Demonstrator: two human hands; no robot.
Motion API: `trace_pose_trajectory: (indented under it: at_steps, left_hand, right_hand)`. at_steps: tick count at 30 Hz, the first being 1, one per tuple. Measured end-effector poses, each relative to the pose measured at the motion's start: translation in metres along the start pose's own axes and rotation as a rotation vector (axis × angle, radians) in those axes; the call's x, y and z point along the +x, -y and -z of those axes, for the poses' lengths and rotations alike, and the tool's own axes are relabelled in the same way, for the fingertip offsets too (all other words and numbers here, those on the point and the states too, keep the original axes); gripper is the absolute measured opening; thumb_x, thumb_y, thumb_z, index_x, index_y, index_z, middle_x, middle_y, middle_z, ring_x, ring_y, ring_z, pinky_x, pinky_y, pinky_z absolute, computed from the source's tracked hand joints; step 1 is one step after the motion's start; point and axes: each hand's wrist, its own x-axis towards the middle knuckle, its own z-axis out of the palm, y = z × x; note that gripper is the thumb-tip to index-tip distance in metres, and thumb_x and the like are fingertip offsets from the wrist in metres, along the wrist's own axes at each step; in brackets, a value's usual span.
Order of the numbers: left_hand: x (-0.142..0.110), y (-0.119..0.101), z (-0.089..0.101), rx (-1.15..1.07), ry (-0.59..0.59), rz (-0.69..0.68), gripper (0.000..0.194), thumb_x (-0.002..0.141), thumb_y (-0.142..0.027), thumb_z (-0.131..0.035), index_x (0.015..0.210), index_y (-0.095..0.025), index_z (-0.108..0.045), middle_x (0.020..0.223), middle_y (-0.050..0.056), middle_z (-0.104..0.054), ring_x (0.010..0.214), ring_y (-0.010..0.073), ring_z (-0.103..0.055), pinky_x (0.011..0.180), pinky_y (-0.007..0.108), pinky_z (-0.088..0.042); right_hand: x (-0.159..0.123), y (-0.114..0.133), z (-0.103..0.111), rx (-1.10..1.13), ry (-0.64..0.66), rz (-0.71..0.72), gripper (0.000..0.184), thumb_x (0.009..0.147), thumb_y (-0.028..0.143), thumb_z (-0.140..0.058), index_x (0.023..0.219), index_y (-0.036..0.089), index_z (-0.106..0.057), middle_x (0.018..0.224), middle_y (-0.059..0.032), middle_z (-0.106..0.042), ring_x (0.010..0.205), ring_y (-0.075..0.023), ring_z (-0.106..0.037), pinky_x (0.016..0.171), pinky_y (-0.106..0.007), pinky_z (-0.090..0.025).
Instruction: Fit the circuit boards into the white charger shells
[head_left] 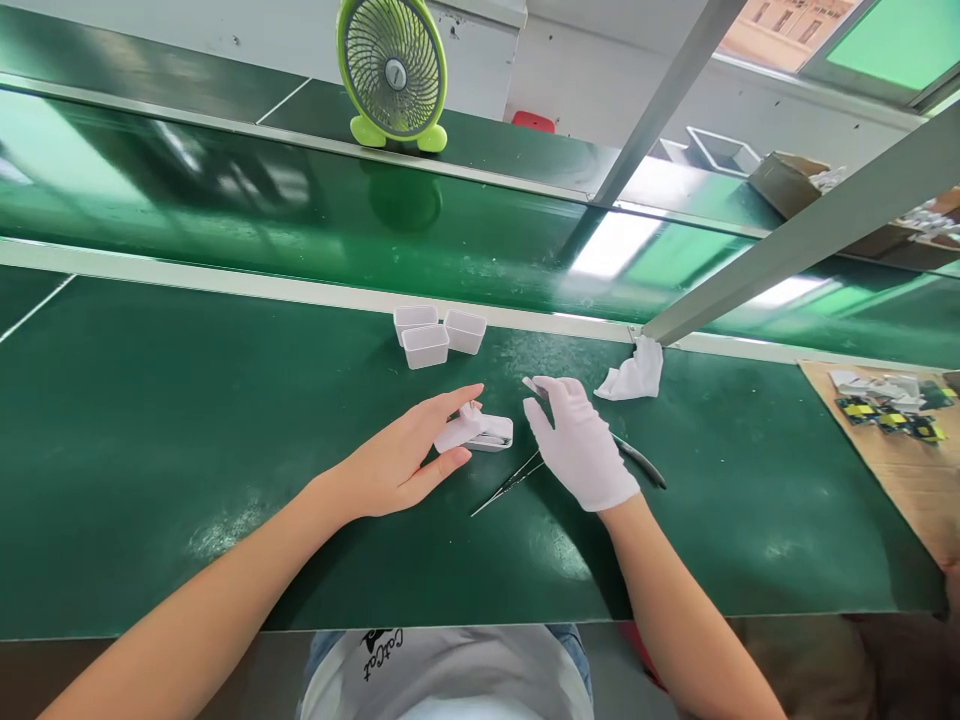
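My bare left hand (405,450) reaches around a small white plastic case (495,432), its index finger above and its thumb along the near side. A crumpled-looking white piece (463,428) lies between those fingers, over the left end of the case; what it is I cannot make out. To the right, my right hand (577,440) wears a white glove, with thumb and fingers apart. Something greyish shows at its fingertips, too small to name. Beneath that hand, tweezers (504,489) point toward the front left, and a dark curved tool handle (641,462) sticks out on the right.
Behind my hands stand three white plastic boxes (426,347). A white cloth or glove (634,372) lies by the metal post (750,250). Cardboard (877,455) at the right carries small circuit boards (892,418). On the rear shelf is a green fan (394,70).
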Motion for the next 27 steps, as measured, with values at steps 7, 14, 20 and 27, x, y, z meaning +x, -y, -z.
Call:
trace_pose_trajectory:
  at_steps: [7,14,20,27]
  left_hand:
    - [0.002,-0.003,0.013,-0.196,0.025,0.089,0.071,0.093,-0.029,-0.065,0.154,-0.037,-0.030,0.125,0.006,-0.057,0.098,0.0183,-0.059,0.096,0.039,-0.055]
    - [0.010,0.003,0.006,-0.321,-0.004,0.086,0.063,0.074,-0.038,-0.087,0.130,-0.031,-0.060,0.106,0.003,-0.062,0.083,0.0150,-0.059,0.079,0.032,-0.056]
    - [0.013,-0.001,-0.019,0.036,-0.380,-0.039,0.058,0.069,-0.045,-0.090,0.117,-0.024,-0.065,0.110,0.006,-0.057,0.098,0.0210,-0.061,0.086,0.037,-0.056]
    - [0.016,-0.001,-0.039,0.143,-0.541,-0.123,0.056,0.073,-0.043,-0.088,0.115,-0.020,-0.059,0.108,0.006,-0.068,0.101,0.0221,-0.064,0.090,0.037,-0.054]
  right_hand:
    - [-0.013,0.017,-0.013,0.276,-0.062,0.423,0.046,0.100,0.030,-0.057,0.143,0.023,-0.042,0.128,-0.0119,-0.064,0.114,-0.0273,-0.065,0.095,-0.047,-0.059]
    - [-0.018,0.013,-0.034,0.360,-0.045,0.384,0.030,0.098,0.027,-0.062,0.127,0.024,-0.055,0.109,-0.0089,-0.072,0.095,-0.0261,-0.072,0.075,-0.041,-0.063]
    - [-0.013,0.017,-0.032,0.378,-0.008,0.474,0.021,0.099,0.020,-0.057,0.118,0.027,-0.062,0.117,-0.0071,-0.071,0.100,-0.0247,-0.072,0.078,-0.037,-0.063]
    - [-0.010,0.016,-0.029,0.243,-0.071,0.636,0.029,0.099,0.015,-0.047,0.125,0.024,-0.057,0.116,-0.0126,-0.069,0.101,-0.0268,-0.071,0.073,-0.037,-0.064]
